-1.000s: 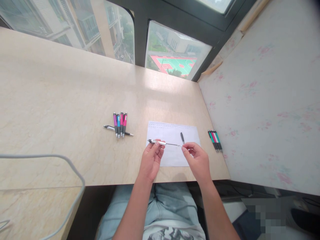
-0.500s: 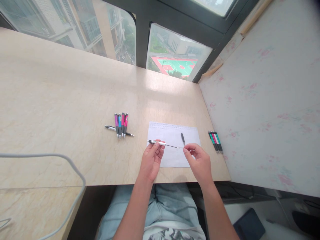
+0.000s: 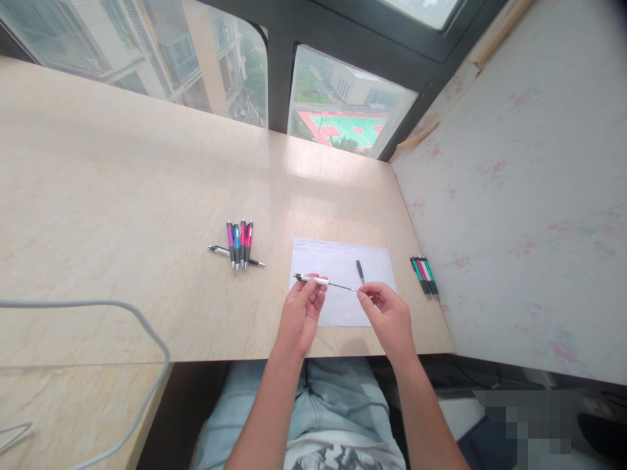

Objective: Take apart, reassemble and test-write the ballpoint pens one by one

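1. Left hand (image 3: 301,313) is up over the paper (image 3: 333,258), fingers closed round a white barrel (image 3: 313,279), which it holds level just above the sheet.
2. A thin refill (image 3: 341,286) sticks out of that barrel towards the right, and the right hand (image 3: 389,316) has thumb and forefinger pinched on its far end (a very fine grip, as far as I can make out).
3. So the pen is in the air between the two hands, half apart. Its black tip piece (image 3: 360,271) lies loose on the paper just beyond the right fingers.
4. Risk one, to my eye: that refill is slim and held only at the ends, so a sideways tug could bend it.
5. Risk two: the tip piece is round and unguarded. A brush from the right knuckles could send it rolling off the sheet.
6. Risk three: a pinch that small can slip, and the near desk (image 3: 122,196) edge is close below the wrists.
7. Off to the left lies a pen row (image 3: 239,243), and a pen bundle (image 3: 424,275) sits right, both well apart from the hands.
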`<action>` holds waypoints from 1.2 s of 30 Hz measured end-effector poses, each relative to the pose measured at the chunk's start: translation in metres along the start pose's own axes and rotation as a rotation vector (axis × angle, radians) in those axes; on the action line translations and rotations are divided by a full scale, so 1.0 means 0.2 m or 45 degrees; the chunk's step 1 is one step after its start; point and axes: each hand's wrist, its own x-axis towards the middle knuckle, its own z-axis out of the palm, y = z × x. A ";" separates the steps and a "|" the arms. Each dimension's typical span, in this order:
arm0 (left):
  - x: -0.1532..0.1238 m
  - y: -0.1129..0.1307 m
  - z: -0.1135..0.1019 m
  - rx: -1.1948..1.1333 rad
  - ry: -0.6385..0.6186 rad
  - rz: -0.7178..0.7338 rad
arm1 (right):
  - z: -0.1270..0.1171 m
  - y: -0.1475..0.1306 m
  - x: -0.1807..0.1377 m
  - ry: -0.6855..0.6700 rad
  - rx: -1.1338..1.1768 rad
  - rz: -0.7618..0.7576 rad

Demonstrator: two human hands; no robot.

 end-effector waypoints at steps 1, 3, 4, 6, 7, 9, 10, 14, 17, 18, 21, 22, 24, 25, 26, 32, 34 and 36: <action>0.00 -0.01 0.00 0.009 0.001 -0.003 | 0.01 0.02 0.00 -0.008 0.025 0.024; -0.01 -0.03 0.01 0.031 -0.001 -0.019 | 0.03 0.04 -0.01 -0.036 0.096 0.084; -0.01 -0.04 0.01 0.043 -0.003 -0.035 | 0.04 0.05 -0.01 -0.045 0.135 0.113; -0.02 -0.05 0.01 0.069 -0.022 -0.068 | 0.05 0.06 -0.02 -0.034 0.182 0.138; -0.02 -0.05 0.02 0.081 -0.033 -0.072 | 0.06 0.05 -0.03 -0.018 0.176 0.126; -0.02 -0.05 0.01 0.101 -0.055 -0.064 | 0.05 0.03 -0.04 0.005 0.104 0.056; -0.02 -0.04 0.01 0.111 -0.062 -0.056 | 0.05 0.02 -0.04 0.000 0.052 0.008; -0.01 -0.03 0.00 0.131 -0.077 -0.039 | 0.02 -0.01 -0.03 -0.068 -0.066 -0.128; -0.01 -0.04 0.00 0.145 -0.087 -0.027 | 0.02 -0.01 -0.03 -0.069 -0.048 -0.119; -0.01 -0.04 0.00 0.159 -0.092 -0.024 | 0.03 0.00 -0.03 -0.058 -0.039 -0.108; -0.02 -0.06 0.01 0.205 -0.088 -0.002 | 0.04 0.03 -0.03 -0.020 -0.006 -0.085; -0.02 -0.06 0.01 0.214 -0.082 0.004 | 0.05 0.03 -0.03 -0.007 0.013 -0.074; -0.02 -0.06 0.02 0.224 -0.072 0.008 | 0.06 0.05 -0.03 0.013 0.070 -0.037; -0.02 -0.06 0.02 0.227 -0.070 0.004 | 0.07 0.06 -0.02 0.016 0.103 -0.014; -0.02 -0.06 0.02 0.229 -0.068 -0.001 | 0.07 0.07 -0.02 0.016 0.133 0.009; 0.00 -0.03 0.00 0.135 -0.014 -0.003 | 0.09 0.12 -0.01 -0.063 0.136 -0.008; 0.01 -0.01 -0.01 0.092 0.021 0.010 | 0.09 0.15 0.00 -0.090 0.023 -0.071; 0.02 0.00 -0.02 0.059 0.048 0.027 | 0.07 0.20 0.04 -0.027 -0.189 -0.129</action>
